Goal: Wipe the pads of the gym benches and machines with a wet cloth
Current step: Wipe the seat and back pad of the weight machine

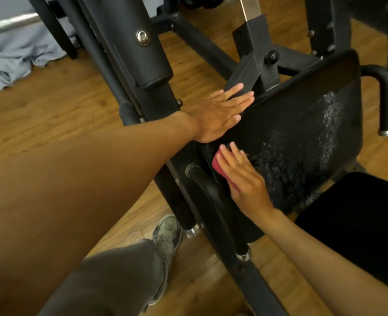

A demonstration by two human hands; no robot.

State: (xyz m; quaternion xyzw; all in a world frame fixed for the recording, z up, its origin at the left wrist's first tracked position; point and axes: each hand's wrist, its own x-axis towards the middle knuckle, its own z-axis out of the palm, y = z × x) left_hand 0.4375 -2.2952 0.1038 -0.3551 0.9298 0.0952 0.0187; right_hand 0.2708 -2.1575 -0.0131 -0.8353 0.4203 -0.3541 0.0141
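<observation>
Under your right hand [243, 179] the pink cloth [220, 166] lies pressed on the black back pad [302, 124]; fingers are straight, flat on it. Left hand [220, 115], also flat, steadies the pad's edge above. Risk: cloth can slide out w/o a real grip, and wet streaks beyond your fingertips may stay. Most of the cloth is hidden; the seat pad [359, 224] is too dark to judge.

Left hand [220, 115] flat, fingers straight; right hand [241, 172] likewise, palm down.
</observation>
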